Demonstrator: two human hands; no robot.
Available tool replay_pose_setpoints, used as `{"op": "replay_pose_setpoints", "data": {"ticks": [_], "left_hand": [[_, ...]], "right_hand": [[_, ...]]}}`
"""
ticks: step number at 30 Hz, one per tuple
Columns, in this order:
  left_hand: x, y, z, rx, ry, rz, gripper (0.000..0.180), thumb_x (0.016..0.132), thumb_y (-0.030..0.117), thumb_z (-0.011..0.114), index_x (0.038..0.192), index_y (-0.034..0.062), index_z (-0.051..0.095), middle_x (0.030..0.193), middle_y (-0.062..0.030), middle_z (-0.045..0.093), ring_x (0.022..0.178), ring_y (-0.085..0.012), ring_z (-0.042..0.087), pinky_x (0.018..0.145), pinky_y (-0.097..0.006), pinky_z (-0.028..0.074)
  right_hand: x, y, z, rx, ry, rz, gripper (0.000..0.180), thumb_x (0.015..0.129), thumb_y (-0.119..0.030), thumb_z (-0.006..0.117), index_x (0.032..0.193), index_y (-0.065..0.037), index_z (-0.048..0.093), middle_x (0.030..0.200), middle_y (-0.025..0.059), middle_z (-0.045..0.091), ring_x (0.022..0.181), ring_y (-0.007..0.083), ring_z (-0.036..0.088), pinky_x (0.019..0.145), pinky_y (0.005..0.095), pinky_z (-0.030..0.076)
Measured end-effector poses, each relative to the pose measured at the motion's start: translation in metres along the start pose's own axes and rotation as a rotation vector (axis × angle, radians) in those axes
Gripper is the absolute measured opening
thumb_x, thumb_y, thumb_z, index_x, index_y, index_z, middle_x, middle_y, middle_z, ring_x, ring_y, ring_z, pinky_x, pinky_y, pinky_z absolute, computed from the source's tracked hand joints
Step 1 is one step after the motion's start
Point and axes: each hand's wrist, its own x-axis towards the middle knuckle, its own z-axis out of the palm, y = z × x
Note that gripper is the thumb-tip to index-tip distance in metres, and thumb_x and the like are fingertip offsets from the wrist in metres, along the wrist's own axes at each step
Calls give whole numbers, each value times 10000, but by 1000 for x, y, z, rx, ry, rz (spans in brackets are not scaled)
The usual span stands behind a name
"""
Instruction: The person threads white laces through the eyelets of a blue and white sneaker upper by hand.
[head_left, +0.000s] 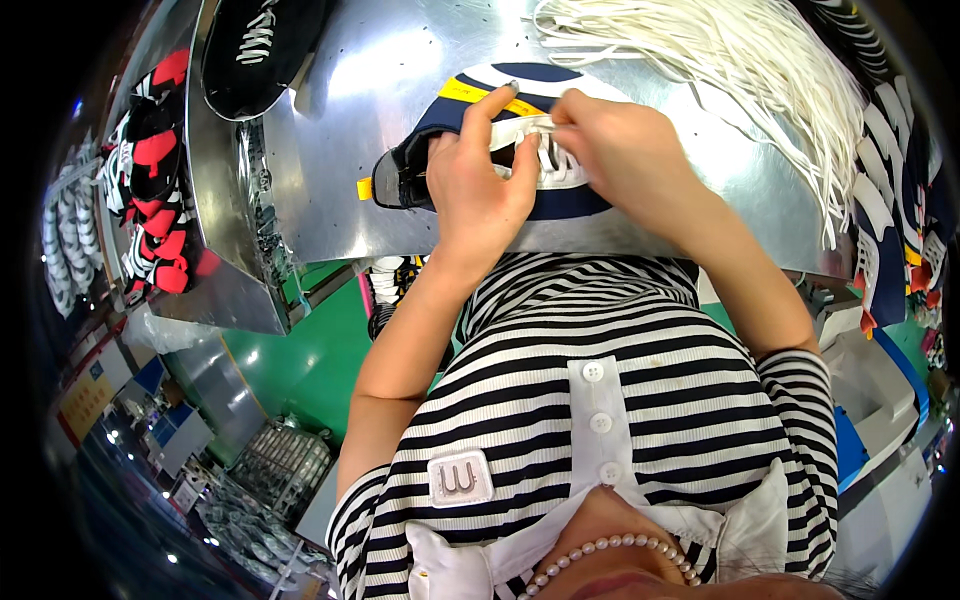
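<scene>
A navy, white and yellow shoe upper lies on the metal table in front of me, its heel opening toward the left. My left hand grips it at the opening, with the index finger stretched over the yellow stripe and the thumb by the eyelets. Some of the left fingers are hidden inside the upper. A white shoelace crosses the white eyelet panel in several rows. Over the panel's far edge, my right hand is closed in a pinch on the lace; its fingertips partly cover what they hold.
Loose white laces spread over the table's far right. A black laced upper lies at the far left. Red and black uppers hang beyond the table's left edge, and navy and white uppers hang at the right.
</scene>
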Motion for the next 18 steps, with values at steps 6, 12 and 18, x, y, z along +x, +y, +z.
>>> {"op": "replay_pose_setpoints", "data": {"ticks": [6, 12, 18], "left_hand": [[-1, -23, 6, -291, 87, 11, 413, 791, 58, 692, 1192, 37, 597, 882, -119, 682, 728, -267, 626, 715, -368, 493], [2, -5, -5, -455, 16, -106, 423, 836, -42, 653, 1243, -20, 539, 1127, -88, 615, 1004, -134, 610, 865, -260, 497], [8, -10, -35, -867, -442, -320, 487, 841, -45, 644, 1298, -11, 483, 1006, -81, 627, 929, -150, 637, 846, -275, 497]], "right_hand": [[17, -21, -17, -63, -201, 53, 195, 865, -157, 608, 961, 7, 559, 727, 120, 663, 710, 303, 672, 640, 400, 520], [-7, 3, -31, 329, 32, 223, 224, 893, -254, 638, 1051, -97, 613, 758, 116, 678, 674, 284, 659, 598, 386, 486], [-7, 17, 17, 228, 335, 285, 149, 884, -237, 647, 960, -110, 660, 712, 73, 676, 601, 219, 653, 534, 343, 476]]}}
